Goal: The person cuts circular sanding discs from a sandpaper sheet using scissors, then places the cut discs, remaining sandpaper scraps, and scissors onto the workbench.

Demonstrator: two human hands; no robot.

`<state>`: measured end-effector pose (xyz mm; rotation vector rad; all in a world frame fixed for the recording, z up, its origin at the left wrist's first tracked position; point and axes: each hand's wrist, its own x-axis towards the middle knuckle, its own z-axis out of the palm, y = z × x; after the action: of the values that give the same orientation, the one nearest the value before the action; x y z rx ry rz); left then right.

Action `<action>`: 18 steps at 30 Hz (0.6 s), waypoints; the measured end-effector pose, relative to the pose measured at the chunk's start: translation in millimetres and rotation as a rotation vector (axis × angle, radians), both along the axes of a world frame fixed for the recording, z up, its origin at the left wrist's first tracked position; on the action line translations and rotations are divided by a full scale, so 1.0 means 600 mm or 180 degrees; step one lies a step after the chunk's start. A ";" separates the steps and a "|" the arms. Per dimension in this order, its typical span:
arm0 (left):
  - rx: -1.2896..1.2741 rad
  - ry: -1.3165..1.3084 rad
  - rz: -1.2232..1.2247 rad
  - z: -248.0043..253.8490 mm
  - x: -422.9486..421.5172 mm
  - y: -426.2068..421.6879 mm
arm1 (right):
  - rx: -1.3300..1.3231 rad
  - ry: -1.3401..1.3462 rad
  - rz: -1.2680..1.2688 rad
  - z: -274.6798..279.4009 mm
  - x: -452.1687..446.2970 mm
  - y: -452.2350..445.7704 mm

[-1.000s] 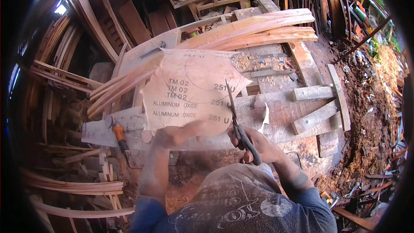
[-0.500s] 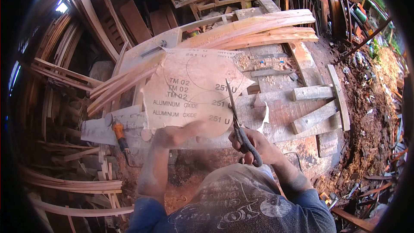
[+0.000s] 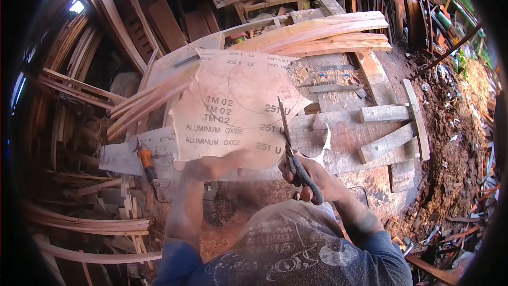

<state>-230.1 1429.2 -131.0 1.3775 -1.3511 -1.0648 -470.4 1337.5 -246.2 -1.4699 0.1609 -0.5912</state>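
Observation:
My left hand (image 3: 219, 165) grips the lower edge of a sheet of sandpaper (image 3: 233, 108), thumb on top and the other fingers underneath. The sheet's printed backing faces up, with "ALUMINUM OXIDE" lettering and drawn circles on it. In my right hand (image 3: 312, 175) is a pair of scissors (image 3: 297, 164), fingers in the dark handles. Its blades point away from me and lie at the sheet's right side, along a cut edge. A partly cut strip curls beside them, to the right of the blades.
Under the sheet is a wooden workbench (image 3: 344, 151). Long planks (image 3: 328, 29) lie across its back. An orange-and-black power tool (image 3: 146, 164) rests at the left. Wood offcuts (image 3: 389, 143) and a flat tool (image 3: 336, 88) among shavings are on the right.
The sandpaper has shifted and tilted slightly, its upper part now covering the hammer-like tool's head behind it. My left hand still grips it; the scissors have hardly moved.

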 end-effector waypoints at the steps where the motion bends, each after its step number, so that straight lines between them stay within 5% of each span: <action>1: -0.0074 -0.0057 -0.0027 0.000 0.001 0.001 | 0.0049 0.0054 0.0025 0.001 -0.002 0.000; 4: -0.0088 0.0032 0.0004 -0.003 0.005 0.003 | 0.0671 0.0385 0.0441 0.010 -0.009 0.002; 13: 0.0132 0.0100 -0.0114 0.008 0.005 -0.005 | 0.0059 -0.0082 0.0121 0.002 0.004 -0.006; 18: 0.0316 0.0122 -0.0044 0.007 0.013 -0.005 | 0.0427 0.0127 0.0267 -0.003 0.003 -0.006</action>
<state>-222.2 1426.0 -127.0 1.4143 -1.2965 -1.1754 -468.5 1333.7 -247.9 -1.3521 0.1662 -0.4745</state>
